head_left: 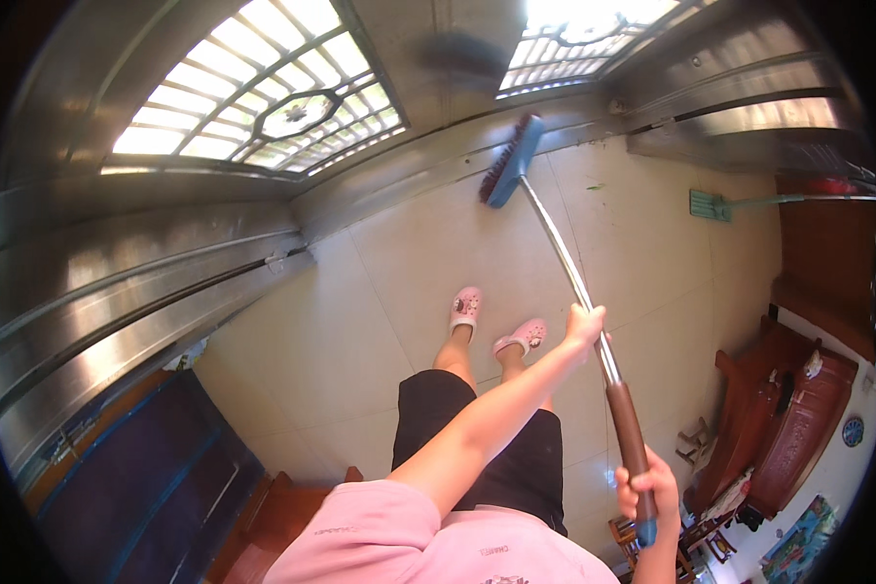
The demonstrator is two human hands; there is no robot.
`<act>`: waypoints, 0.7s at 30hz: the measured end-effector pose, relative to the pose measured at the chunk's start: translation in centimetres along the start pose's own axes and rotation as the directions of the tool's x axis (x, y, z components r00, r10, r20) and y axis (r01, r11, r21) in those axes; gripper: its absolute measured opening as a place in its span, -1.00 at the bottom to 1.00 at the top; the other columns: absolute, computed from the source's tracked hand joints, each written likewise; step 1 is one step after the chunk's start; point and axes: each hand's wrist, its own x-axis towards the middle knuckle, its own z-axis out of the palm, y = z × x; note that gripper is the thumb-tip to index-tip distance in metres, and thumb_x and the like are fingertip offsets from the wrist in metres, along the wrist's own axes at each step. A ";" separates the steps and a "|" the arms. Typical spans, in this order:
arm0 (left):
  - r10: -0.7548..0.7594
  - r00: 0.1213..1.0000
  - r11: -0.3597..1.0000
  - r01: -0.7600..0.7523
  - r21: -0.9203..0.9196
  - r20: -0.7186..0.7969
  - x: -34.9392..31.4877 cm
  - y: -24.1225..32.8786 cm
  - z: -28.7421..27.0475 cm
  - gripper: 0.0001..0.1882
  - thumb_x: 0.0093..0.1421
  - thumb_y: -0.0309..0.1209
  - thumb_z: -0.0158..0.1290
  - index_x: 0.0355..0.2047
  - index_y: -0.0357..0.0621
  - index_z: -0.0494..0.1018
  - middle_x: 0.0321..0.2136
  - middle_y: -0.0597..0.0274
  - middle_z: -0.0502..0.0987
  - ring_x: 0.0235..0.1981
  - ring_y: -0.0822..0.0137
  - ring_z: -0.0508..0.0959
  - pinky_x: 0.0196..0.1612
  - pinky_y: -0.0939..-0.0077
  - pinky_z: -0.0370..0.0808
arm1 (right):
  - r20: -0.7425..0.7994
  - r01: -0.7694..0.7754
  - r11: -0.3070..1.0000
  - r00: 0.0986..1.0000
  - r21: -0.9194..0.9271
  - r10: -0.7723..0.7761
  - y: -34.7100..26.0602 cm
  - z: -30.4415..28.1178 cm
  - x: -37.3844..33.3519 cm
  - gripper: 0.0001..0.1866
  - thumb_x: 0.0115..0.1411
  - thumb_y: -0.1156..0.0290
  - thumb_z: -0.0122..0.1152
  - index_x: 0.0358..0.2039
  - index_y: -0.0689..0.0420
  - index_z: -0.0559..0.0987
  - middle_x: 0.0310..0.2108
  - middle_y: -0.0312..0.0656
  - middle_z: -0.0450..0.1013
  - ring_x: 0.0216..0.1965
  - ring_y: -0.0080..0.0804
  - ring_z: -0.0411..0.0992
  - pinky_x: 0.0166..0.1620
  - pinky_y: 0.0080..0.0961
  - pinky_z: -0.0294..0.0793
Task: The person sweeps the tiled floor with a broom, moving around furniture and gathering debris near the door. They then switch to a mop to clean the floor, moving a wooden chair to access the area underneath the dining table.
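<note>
Both my hands grip a long-handled floor scrub brush [555,229]. Its blue head [520,161] with dark red bristles is at the floor's far edge, by the base of the metal doors; I cannot tell whether the bristles touch the floor. My left hand [584,326] is closed around the shiny metal pole about midway along. Lower down, my right hand [649,484] wraps the brown grip [628,428] near its blue end cap. The handle slants from the near right up to the head.
Pale floor tiles [409,253] lie around my pink clogs [465,307]. Metal doors with barred windows [297,117] stand ahead. A green broom-like tool [711,204] is at the right. Dark red wooden furniture [788,419] and a small stool [694,441] stand nearer right; a dark blue surface [156,487] lies left.
</note>
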 end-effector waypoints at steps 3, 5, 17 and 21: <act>0.013 1.000 0.979 -0.013 -0.202 -0.002 -5.7 0.4 -0.5 -0.86 -0.07 -0.49 -0.11 -0.49 -0.26 0.18 -0.71 0.23 0.28 -0.84 0.37 0.35 -0.79 0.51 0.36 | -0.038 0.004 0.994 0.999 -0.105 -0.008 0.6 0.3 -3.7 -0.20 -0.34 0.68 0.01 0.06 0.18 0.12 -0.60 -0.03 0.30 -0.79 -0.39 0.28 -0.79 -0.51 0.26; 0.011 0.996 0.971 -0.031 -0.236 -0.086 -7.4 1.1 -2.7 -0.92 -0.05 -0.52 -0.11 -0.54 -0.19 0.20 -0.75 0.30 0.24 -0.84 0.39 0.34 -0.79 0.55 0.35 | 0.018 -0.064 0.990 0.998 -0.129 0.067 0.2 0.6 -3.7 -0.18 -0.34 0.68 0.02 0.08 0.16 0.09 -0.58 -0.05 0.30 -0.77 -0.41 0.28 -0.75 -0.54 0.26; -0.100 0.941 0.992 0.070 -0.103 -0.324 4.1 2.0 -10.2 -0.90 -0.14 -0.57 -0.14 -0.67 -0.16 0.16 -0.78 0.25 0.22 -0.77 0.37 0.28 -0.65 0.49 0.34 | 0.434 -0.220 0.973 0.885 0.068 0.170 -4.3 -4.2 11.6 -0.45 -0.10 0.63 -0.07 0.00 0.23 0.16 -0.52 -0.14 0.29 -0.64 -0.58 0.29 -0.66 -0.65 0.33; -0.089 0.955 0.987 0.123 0.103 -0.284 7.7 -1.0 -1.9 -0.95 -0.13 -0.57 -0.12 -0.60 -0.24 0.23 -0.69 0.16 0.24 -0.72 0.28 0.32 -0.61 0.37 0.39 | 0.421 -0.149 0.963 0.906 0.223 0.042 -5.6 -10.7 9.8 -0.31 -0.14 0.64 -0.09 0.09 0.17 0.03 -0.46 -0.10 0.27 -0.65 -0.55 0.25 -0.70 -0.63 0.29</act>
